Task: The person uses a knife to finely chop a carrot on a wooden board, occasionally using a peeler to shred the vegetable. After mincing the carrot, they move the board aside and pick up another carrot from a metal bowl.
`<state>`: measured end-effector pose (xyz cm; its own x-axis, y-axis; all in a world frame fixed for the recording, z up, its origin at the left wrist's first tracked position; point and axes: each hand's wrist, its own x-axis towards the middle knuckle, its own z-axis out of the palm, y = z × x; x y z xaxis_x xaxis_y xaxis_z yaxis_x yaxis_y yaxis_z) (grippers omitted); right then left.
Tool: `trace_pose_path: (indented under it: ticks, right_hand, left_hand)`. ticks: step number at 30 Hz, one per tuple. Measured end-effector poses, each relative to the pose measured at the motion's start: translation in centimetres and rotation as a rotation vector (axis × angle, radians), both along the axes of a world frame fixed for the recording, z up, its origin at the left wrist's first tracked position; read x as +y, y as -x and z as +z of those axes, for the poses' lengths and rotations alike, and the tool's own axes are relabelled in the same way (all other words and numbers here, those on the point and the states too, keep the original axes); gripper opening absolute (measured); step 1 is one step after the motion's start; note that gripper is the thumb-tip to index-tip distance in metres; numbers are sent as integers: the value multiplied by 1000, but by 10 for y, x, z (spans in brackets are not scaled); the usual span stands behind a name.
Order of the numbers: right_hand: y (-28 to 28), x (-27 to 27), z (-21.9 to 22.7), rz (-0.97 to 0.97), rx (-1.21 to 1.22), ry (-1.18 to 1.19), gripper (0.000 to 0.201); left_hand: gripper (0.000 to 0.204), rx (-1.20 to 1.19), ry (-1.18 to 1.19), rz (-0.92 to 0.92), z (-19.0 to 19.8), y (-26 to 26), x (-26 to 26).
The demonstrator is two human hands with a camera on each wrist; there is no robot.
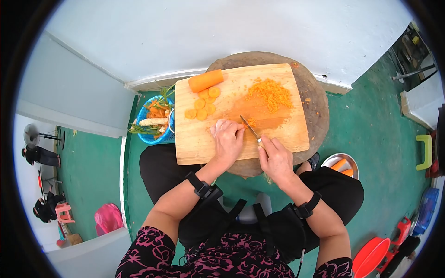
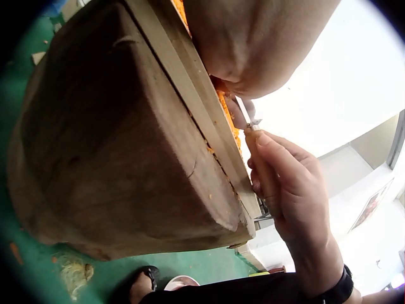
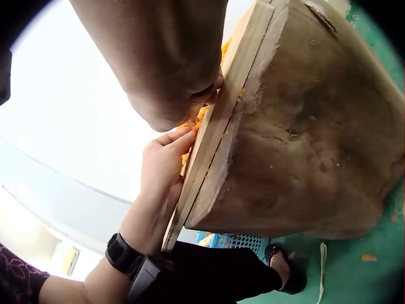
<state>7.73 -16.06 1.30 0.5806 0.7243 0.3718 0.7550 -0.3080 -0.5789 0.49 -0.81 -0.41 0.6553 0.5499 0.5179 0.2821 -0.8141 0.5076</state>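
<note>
On the wooden board point(image 1: 199, 143), the right hand point(image 1: 277, 160) grips the handle of a knife point(image 1: 250, 126), its blade angled to the upper left. In the left wrist view the right hand point(image 2: 294, 190) has its fingers wrapped round the wooden handle point(image 2: 266, 171). The left hand point(image 1: 228, 142) lies beside the blade tip, fingertips lowered to the board at a few orange carrot bits point(image 1: 251, 122); whether it pinches a piece is hidden. A heap of minced carrot point(image 1: 273, 95) lies at the upper right of the board. Carrot slices point(image 1: 201, 114) and a thick carrot piece point(image 1: 206, 81) lie at the upper left.
The board rests on a round wooden block point(image 1: 319, 111). A blue basket of peelings point(image 1: 153, 134) stands left of it. To the right on the green floor are a metal bowl with carrot pieces point(image 1: 354, 162) and a red basin point(image 1: 371, 257). A white wall point(image 1: 222, 28) rises behind the block.
</note>
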Motion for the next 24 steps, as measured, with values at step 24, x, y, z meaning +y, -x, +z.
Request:
trace_pose_path:
  ticks: [24]
  right_hand:
    - [-6, 0, 1, -5, -63, 52, 28]
  left_hand:
    - [5, -54, -14, -17, 3, -2, -1]
